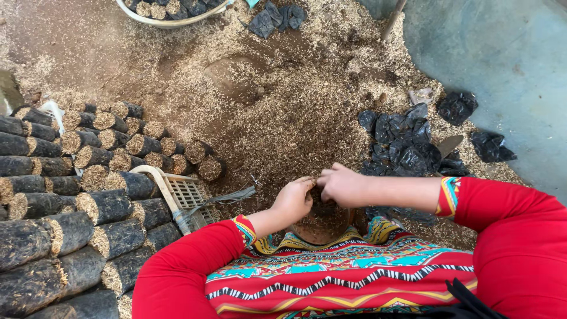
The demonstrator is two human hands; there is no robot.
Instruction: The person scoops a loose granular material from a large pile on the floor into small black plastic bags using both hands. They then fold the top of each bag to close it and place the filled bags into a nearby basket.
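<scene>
- Red sleeves and a patterned cloth [348, 269] fill the near edge.
- Left hand [293, 199] and right hand [341, 184] meet, fingers curled together over a husk-filled bag [322, 223] just beneath them; whether they pinch its rim cannot be told.
- Filled black bags [65, 207] lie stacked at left, by a plastic crate [184, 198].
- Empty black bags [407, 147] sit on the husk pile [283, 88].

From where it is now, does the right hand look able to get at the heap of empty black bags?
Probably yes. The right hand is at the bag being filled, and the black bags lie just beyond it on the same side, with only loose husk between.
</scene>
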